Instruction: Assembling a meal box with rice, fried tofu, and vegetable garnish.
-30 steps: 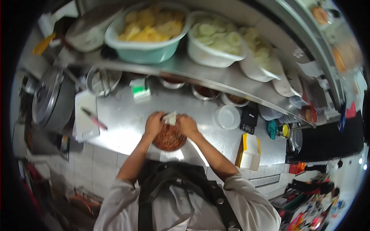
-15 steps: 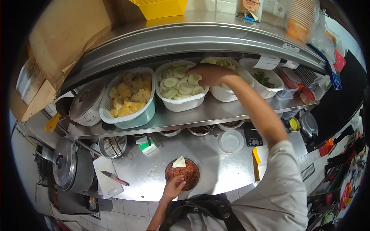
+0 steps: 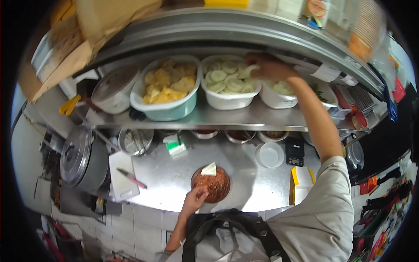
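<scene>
My left hand (image 3: 195,199) is at the near left edge of a round bowl of red chili sauce (image 3: 218,187), its thumb and fingertips pinched together; anything between them is too small to make out. A white, flat-sided piece (image 3: 209,169) lies on the sauce at the far side. My right arm stretches up to the shelf, where my right hand (image 3: 273,67), smeared by motion, is at the right edge of a white tub of pale green cucumber slices (image 3: 230,82). Its fingertips close around one cucumber slice (image 3: 250,70).
Left of the cucumber stands a teal tub of yellow chunks (image 3: 170,85); to its right are a tub of pale slices (image 3: 283,88) and one of green leaves. On the counter below are a knife (image 3: 131,177) on a white board, a white container (image 3: 269,155), a black scale (image 3: 295,153) and a yellow-edged box (image 3: 303,183).
The view has shifted, so the shelf sits higher and farther right. My right hand has drawn toward the cucumber tub's right edge. My left hand stays by the bowl.
</scene>
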Demonstrator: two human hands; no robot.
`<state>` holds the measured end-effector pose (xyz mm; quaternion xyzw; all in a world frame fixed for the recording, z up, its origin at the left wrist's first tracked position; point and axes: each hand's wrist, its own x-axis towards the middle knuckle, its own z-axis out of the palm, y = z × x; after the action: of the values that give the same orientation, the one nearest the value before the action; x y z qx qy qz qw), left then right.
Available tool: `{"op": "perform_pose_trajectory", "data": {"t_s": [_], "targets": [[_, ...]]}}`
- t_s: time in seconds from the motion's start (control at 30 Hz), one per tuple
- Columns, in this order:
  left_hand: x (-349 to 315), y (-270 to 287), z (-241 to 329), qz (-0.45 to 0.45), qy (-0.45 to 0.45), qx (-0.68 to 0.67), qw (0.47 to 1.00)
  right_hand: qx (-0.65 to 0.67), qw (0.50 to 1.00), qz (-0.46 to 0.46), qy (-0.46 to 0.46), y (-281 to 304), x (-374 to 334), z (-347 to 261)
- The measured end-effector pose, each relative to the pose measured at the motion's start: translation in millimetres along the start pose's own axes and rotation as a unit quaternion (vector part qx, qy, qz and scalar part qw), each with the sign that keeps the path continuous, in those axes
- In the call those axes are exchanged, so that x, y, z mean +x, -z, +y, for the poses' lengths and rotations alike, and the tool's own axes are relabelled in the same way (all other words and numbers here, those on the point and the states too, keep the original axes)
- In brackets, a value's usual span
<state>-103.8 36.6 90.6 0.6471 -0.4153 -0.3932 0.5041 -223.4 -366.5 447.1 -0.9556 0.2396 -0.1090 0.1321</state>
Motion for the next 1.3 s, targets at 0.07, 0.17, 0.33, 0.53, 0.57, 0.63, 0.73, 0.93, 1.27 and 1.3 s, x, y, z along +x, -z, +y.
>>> {"op": "perform_pose_trajectory", "data": {"t_s": [0.07, 0.17, 0.33, 0.53, 0.57, 0.63, 0.73, 0.93, 1.27, 1.3], "targets": [[8, 4, 6, -0.019, -0.017, 0.001, 1.0, 0.117, 0.989, 0.081, 0.048, 4, -21, 2], [25, 8, 26, 0.026, -0.086, -0.066, 0.994, 0.41, 0.908, -0.032, 0.079, -47, -68, -43], [58, 2, 58, -0.007, -0.019, -0.298, 0.954, 0.55, 0.813, -0.189, -0.028, -262, -112, -61], [68, 4, -24, -0.044, 0.093, -0.245, 0.964, 0.619, 0.753, -0.154, -0.163, -384, -143, -58], [69, 3, -32, -0.04, 0.126, -0.25, 0.959, 0.611, 0.758, -0.171, -0.149, -393, -148, -61], [77, 2, -40, -0.006, 0.151, -0.216, 0.965, 0.61, 0.763, -0.171, -0.129, -408, -149, -60], [91, 12, -50, 0.02, 0.078, 0.03, 0.996, 0.419, 0.882, -0.131, -0.173, -415, -146, -48], [136, 12, -30, -0.003, 0.0, 0.219, 0.976, 0.35, 0.918, -0.013, -0.186, -406, -123, -45], [139, 7, -27, 0.028, -0.103, 0.446, 0.889, 0.305, 0.951, 0.01, -0.044, -400, -151, -37], [132, 2, -21, 0.057, -0.097, 0.415, 0.903, 0.318, 0.947, -0.047, -0.021, -364, -158, -33]]}}
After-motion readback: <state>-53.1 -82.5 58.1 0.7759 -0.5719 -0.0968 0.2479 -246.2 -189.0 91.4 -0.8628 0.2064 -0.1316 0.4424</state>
